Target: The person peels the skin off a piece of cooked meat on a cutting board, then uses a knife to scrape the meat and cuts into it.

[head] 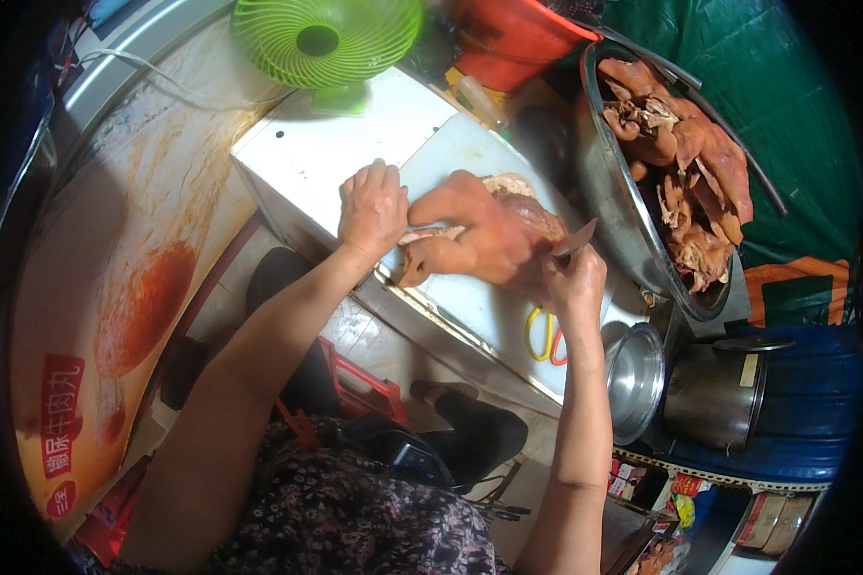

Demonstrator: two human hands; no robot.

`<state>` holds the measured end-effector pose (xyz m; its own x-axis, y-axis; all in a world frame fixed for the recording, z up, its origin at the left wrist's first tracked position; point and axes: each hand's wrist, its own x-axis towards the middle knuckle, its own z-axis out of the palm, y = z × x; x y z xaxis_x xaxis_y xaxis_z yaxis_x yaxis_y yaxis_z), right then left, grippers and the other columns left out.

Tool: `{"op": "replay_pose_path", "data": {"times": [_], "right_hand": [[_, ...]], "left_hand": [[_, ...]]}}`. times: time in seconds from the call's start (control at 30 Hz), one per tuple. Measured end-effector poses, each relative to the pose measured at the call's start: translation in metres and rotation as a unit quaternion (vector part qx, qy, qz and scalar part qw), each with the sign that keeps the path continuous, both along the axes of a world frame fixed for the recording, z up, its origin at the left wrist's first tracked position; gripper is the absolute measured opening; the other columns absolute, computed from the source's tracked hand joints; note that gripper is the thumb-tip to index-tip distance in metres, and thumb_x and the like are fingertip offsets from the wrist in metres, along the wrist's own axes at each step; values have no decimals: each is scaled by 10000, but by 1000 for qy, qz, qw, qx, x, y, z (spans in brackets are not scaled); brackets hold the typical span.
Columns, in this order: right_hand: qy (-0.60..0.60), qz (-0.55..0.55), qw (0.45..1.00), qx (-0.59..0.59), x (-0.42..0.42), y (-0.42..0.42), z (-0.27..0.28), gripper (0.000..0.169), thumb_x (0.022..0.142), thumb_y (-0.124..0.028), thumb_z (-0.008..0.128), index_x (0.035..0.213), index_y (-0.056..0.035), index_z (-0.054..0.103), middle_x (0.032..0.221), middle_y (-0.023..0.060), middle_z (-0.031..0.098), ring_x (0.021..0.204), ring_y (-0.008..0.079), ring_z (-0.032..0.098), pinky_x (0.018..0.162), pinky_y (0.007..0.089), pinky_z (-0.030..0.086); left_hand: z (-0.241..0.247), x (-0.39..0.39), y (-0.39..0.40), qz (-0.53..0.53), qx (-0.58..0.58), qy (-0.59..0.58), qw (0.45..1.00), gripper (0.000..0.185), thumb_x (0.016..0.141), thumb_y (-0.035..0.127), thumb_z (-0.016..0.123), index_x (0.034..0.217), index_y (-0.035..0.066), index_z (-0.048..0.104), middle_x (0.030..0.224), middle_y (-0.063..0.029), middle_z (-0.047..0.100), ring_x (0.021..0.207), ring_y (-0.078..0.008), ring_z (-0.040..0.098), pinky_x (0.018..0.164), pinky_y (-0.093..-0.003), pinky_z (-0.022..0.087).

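Note:
A brown cooked pig's head (pixel 475 230), snout toward me, lies on a pale cutting board (pixel 431 162). My left hand (pixel 375 208) is pressed palm down on the white surface at the board's left edge, right beside the head; it holds nothing. In my right hand (pixel 579 280) is a knife (pixel 577 238), its short blade pointing up and away over the right side of the meat. Below that hand, the yellow and red handles of what look like scissors (pixel 539 334) rest on the board; the rest is hidden.
A green fan (pixel 363 50) stands on the white cabinet (pixel 280 154). Behind is a red bucket (pixel 518 43). At right are a large metal basin (pixel 629 208) of cooked meat pieces (pixel 690 151), a steel bowl (pixel 634 388) and a pot (pixel 712 395). A red stool (pixel 367 388) is below.

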<state>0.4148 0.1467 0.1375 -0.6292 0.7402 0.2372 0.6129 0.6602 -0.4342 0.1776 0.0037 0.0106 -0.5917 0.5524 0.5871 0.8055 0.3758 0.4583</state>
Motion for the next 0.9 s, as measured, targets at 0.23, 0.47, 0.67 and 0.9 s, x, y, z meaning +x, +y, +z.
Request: {"op": "replay_pose_path", "data": {"times": [0.23, 0.47, 0.67, 0.9], "right_hand": [[-7, 19, 1000, 12, -2, -5, -4, 396, 751, 28, 718, 1135, 37, 624, 836, 230, 627, 807, 419, 647, 755, 465, 521], [9, 28, 999, 16, 3, 0, -6, 432, 748, 30, 714, 1172, 24, 633, 847, 228, 639, 806, 419, 652, 754, 460, 523], [5, 44, 998, 49, 2, 0, -16, 540, 765, 22, 690, 1294, 36, 586, 946, 241, 662, 854, 421, 669, 785, 445, 540], [3, 28, 1000, -9, -1, -4, -10, 541, 770, 44, 665, 1304, 44, 579, 932, 222, 659, 844, 399, 665, 797, 441, 539]], "left_hand": [[0, 0, 0, -3, 4, 4, 1000, 159, 867, 151, 671, 978, 64, 598, 1054, -110, 556, 1043, -308, 539, 932, -451, 400], [0, 0, 1, -2, 5, 12, 1000, 157, 866, 150, 671, 975, 62, 599, 1058, -118, 557, 1041, -312, 541, 929, -454, 401], [4, 1, -2, -30, -26, -57, 998, 339, 895, 141, 647, 1183, -32, 608, 1231, -216, 582, 1138, -392, 538, 1005, -493, 395], [0, 0, 0, -2, 10, 10, 1000, 158, 866, 148, 670, 976, 59, 601, 1058, -116, 560, 1043, -314, 542, 930, -453, 403]]}}
